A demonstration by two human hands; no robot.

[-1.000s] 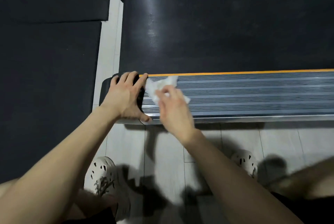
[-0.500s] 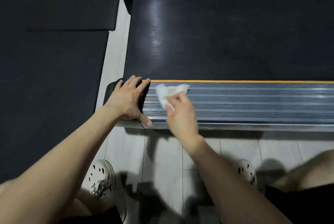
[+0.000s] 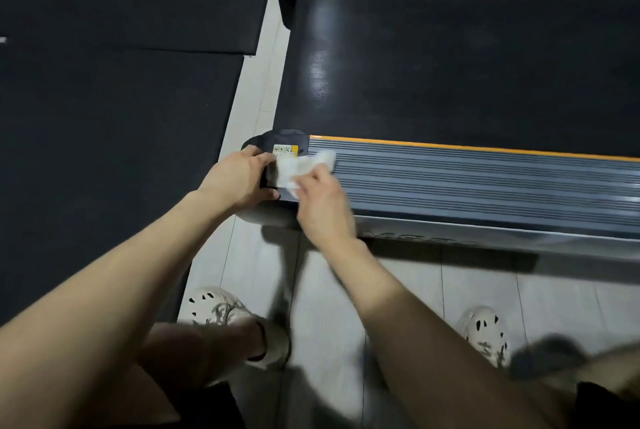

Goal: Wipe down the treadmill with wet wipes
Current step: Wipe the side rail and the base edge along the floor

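The right hand (image 3: 323,202) is pinching a wet wipe (image 3: 304,167) and pressing it onto the near side rail (image 3: 485,183) of the treadmill (image 3: 450,65). It is working at the rail's left end, where the wipe is overlapping the dark end cap (image 3: 291,141). The left hand (image 3: 239,179) is gripping that end cap with its fingers curled over the edge, apparently bracing the body.

The wipe is looking thin, limp and damp, so it is likely to bunch and fold under the fingers. Spreading it flat beneath several fingertips should give better contact than a pinch at one corner. The rail is rigid and ribbed, and grime is probably sitting in the grooves, so strokes running along the ribs seem best. The treadmill is looking heavy and steady enough to take firm pressure without shifting.
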